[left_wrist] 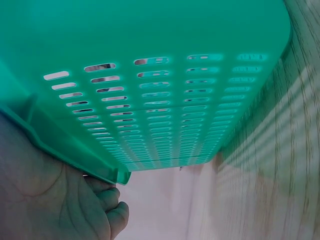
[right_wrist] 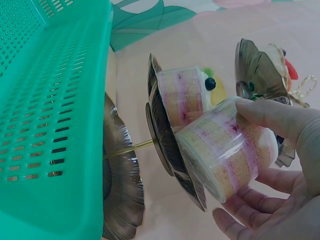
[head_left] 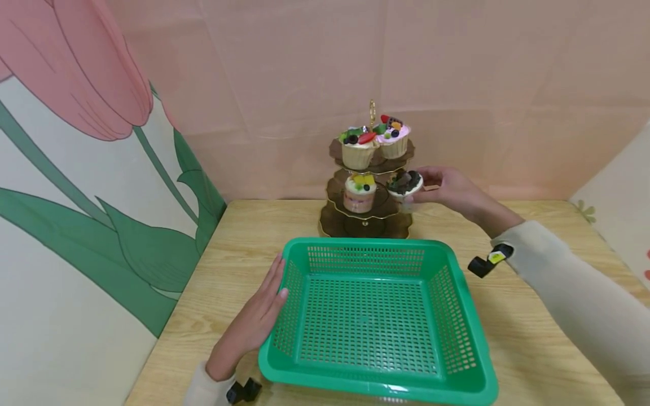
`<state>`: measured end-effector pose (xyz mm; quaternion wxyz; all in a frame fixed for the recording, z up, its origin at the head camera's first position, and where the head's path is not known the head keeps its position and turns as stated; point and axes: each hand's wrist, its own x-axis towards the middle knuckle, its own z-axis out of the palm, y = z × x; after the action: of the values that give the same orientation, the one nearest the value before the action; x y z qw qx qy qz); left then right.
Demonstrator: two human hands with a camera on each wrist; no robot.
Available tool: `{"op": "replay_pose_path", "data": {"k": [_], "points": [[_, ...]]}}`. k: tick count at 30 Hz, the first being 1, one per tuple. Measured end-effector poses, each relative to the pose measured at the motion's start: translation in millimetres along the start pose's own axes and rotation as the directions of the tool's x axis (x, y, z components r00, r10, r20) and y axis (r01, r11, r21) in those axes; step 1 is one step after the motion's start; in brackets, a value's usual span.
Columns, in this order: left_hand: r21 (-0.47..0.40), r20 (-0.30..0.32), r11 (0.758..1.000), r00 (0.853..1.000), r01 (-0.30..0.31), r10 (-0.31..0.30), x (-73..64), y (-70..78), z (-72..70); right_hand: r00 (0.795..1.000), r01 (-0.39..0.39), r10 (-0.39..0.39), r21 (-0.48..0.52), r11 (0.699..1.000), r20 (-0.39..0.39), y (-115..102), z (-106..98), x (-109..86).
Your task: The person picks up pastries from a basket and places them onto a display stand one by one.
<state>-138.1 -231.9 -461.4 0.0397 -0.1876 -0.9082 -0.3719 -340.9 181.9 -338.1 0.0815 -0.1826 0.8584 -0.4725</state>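
Note:
My right hand (head_left: 447, 192) grips a small round layer cake (right_wrist: 230, 147) in a clear wrapper, topped with dark pieces, at the right edge of the stand's middle tier. In the right wrist view the cake tilts and its base overlaps that tier. Beside it on the same tier sits another layer cake (head_left: 360, 194) with yellow fruit on top. My left hand (head_left: 261, 310) rests with straight fingers along the left rim of a green plastic basket (head_left: 376, 383), which has nothing in it. In the left wrist view the palm lies against the rim.
The brown three-tier stand (head_left: 335, 223) stands behind the basket. On its top tier are a cupcake with strawberry (head_left: 358, 152) and a pink-frosted cupcake (head_left: 395, 144). A pink wall covering (head_left: 284, 113) hangs behind the wooden table (head_left: 228, 242).

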Motion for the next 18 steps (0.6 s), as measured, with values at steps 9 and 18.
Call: {"op": "replay_pose_path", "data": {"k": [9, 18], "points": [[-0.012, 0.005, 1.000, 1.000, -0.004, 0.005, 0.0, -0.2, -0.6, 1.000, -0.005, 0.005, -0.021, 1.000, -0.005, 3.1, 1.5, 11.1], [-0.005, 0.000, 1.000, 1.000, -0.008, 0.008, -0.1, -1.6, -0.2, 1.000, 0.021, -0.021, 0.023, 1.000, -0.016, 4.5, 4.1, 16.5]]}}
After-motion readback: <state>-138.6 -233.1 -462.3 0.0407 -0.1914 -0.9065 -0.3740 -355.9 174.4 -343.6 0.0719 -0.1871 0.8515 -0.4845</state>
